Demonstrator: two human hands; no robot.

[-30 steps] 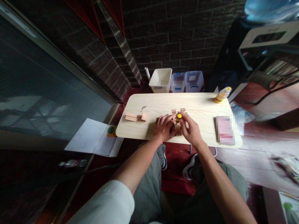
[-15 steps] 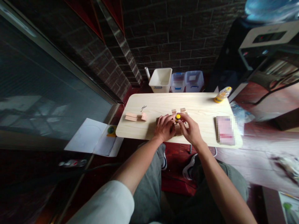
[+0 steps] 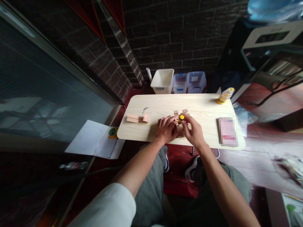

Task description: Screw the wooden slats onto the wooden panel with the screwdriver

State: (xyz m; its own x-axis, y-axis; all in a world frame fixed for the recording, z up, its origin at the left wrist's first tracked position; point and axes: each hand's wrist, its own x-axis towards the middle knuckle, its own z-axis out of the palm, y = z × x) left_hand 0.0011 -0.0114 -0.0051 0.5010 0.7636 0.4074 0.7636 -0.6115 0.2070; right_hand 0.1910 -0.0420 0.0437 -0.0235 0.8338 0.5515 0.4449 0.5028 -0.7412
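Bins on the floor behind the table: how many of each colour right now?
White bin: 1
Clear bins with blue latches: 2
Total: 3

home room | low wooden table (image 3: 203,107) | brick wall (image 3: 180,37) | plastic storage bins (image 3: 180,82) | red floor (image 3: 180,164)

dim room | table (image 3: 203,107) brightly lit (slight glare) | edges warped, blurred
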